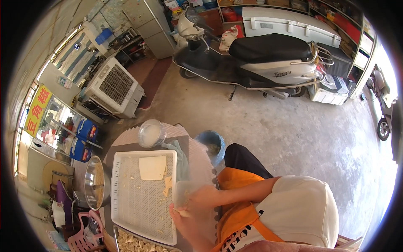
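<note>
Near the right edge of a white perforated tray, my left hand has its fingers pinched on a small pale piece of dough. Beside it my right hand is smeared by motion, so its fingers cannot be made out. A pale, cloudy rectangular item lies next to the right hand; its kind is unclear. In the tray rest a stack of square dough wrappers and several torn wrapper pieces. Folded dumplings fill another tray below it.
A metal bowl of filling stands left of the tray. At the table's far end are a clear tub and a greenish cloth. A blue-lined bucket stands beside the table; a scooter is parked beyond.
</note>
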A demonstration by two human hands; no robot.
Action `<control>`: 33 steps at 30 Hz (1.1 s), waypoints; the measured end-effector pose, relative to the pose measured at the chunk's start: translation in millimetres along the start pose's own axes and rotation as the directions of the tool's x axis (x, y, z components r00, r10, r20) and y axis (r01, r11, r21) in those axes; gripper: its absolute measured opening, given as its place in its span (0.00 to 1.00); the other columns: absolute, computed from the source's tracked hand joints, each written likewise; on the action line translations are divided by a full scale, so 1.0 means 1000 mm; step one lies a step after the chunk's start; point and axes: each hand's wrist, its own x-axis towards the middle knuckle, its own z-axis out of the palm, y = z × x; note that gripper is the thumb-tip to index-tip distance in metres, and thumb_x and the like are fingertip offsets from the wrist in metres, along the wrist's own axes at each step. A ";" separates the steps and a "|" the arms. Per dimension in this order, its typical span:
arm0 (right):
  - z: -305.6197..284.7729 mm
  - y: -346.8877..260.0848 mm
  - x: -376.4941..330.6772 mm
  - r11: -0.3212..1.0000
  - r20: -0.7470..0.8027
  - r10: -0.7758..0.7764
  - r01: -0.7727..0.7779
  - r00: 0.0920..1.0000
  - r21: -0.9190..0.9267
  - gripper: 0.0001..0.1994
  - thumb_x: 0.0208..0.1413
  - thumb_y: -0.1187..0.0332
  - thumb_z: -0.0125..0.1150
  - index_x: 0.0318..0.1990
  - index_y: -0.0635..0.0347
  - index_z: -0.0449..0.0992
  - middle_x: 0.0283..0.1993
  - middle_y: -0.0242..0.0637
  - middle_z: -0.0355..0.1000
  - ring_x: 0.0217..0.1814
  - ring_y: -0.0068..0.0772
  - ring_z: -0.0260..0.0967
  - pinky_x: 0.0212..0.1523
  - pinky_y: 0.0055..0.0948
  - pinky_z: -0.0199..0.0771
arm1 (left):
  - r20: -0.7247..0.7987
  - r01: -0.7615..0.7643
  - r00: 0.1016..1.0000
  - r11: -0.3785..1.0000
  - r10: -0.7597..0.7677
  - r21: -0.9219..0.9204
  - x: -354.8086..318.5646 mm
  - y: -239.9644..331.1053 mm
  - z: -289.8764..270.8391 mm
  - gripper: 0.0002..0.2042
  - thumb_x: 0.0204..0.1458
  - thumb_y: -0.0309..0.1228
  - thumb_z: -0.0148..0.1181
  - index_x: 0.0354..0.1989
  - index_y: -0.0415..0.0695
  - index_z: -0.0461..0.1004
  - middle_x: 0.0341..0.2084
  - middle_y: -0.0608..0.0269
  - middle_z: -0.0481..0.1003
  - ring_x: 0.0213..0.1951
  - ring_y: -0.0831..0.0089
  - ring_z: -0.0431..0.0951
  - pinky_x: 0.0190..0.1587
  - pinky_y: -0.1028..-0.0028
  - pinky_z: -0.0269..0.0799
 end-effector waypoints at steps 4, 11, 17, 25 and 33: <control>0.002 0.004 0.001 0.999 -0.014 -0.044 0.044 0.999 -0.014 0.10 0.48 0.65 0.55 0.34 0.61 0.71 0.24 0.37 0.73 0.24 0.40 0.73 0.24 0.35 0.72 | 0.116 0.211 0.974 0.969 -0.197 -0.127 0.022 -0.015 -0.038 0.09 0.63 0.37 0.41 0.40 0.47 0.64 0.22 0.70 0.61 0.20 0.80 0.60 0.19 0.82 0.59; 0.004 0.008 0.002 1.000 0.088 0.003 -0.003 0.996 -0.008 0.16 0.54 0.62 0.46 0.47 0.56 0.72 0.29 0.39 0.74 0.29 0.43 0.74 0.27 0.37 0.73 | -0.060 0.221 0.963 0.898 -0.263 -0.381 0.007 -0.009 -0.013 0.13 0.64 0.38 0.35 0.28 0.49 0.60 0.14 0.72 0.53 0.12 0.82 0.48 0.08 0.83 0.45; 0.004 0.004 -0.003 1.000 0.004 -0.022 0.022 1.000 0.003 0.10 0.50 0.64 0.54 0.36 0.61 0.71 0.24 0.38 0.73 0.24 0.41 0.73 0.25 0.37 0.72 | 0.038 0.217 0.975 0.895 -0.220 -0.390 0.006 -0.021 -0.036 0.18 0.65 0.41 0.34 0.21 0.50 0.54 0.12 0.72 0.51 0.12 0.82 0.48 0.10 0.84 0.48; 0.009 0.011 -0.003 0.996 -0.027 -0.086 0.085 0.996 -0.036 0.10 0.47 0.63 0.53 0.24 0.56 0.77 0.25 0.41 0.74 0.23 0.43 0.74 0.22 0.40 0.72 | 0.058 0.096 0.995 0.929 -0.081 -0.357 0.003 -0.008 -0.017 0.13 0.60 0.32 0.47 0.51 0.42 0.65 0.43 0.62 0.69 0.46 0.68 0.68 0.51 0.69 0.65; -0.004 0.010 0.001 0.994 -0.099 -0.105 0.104 0.989 -0.016 0.06 0.52 0.65 0.56 0.27 0.55 0.73 0.22 0.40 0.70 0.22 0.44 0.70 0.20 0.38 0.69 | 0.352 0.340 0.927 0.691 -0.131 -0.637 0.006 -0.011 -0.015 0.16 0.62 0.45 0.40 0.38 0.44 0.65 0.30 0.65 0.63 0.30 0.74 0.62 0.27 0.77 0.64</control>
